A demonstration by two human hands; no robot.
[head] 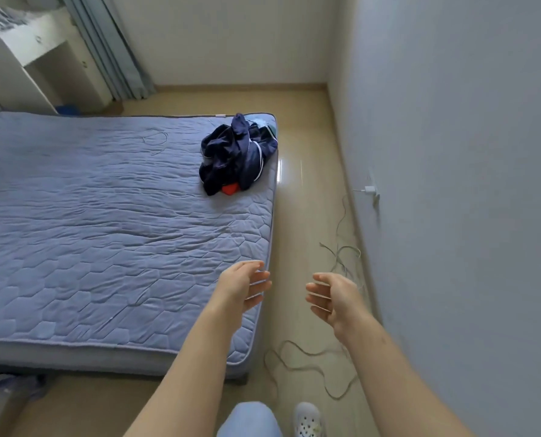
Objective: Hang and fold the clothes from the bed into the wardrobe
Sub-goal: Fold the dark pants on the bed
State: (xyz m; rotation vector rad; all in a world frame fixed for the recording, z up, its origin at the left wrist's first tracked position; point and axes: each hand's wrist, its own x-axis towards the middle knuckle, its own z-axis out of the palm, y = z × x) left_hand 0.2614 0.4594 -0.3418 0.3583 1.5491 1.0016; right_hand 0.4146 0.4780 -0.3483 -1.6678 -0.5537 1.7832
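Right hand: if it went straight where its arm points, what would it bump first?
Likely the dark clothes pile on the bed: the right hand and its forearm line up with it. Depth is unclear, so it may brush the bed's edge first.

A bed under a quilted blue-grey pad carries a crumpled heap of navy clothes near its far right corner, with a red piece showing at the heap's near edge. A thin cord lies looped on the pad, left of the heap. Pale cables trail over the tan floor beside the bed.

Pale blue trousers, apparently white clog
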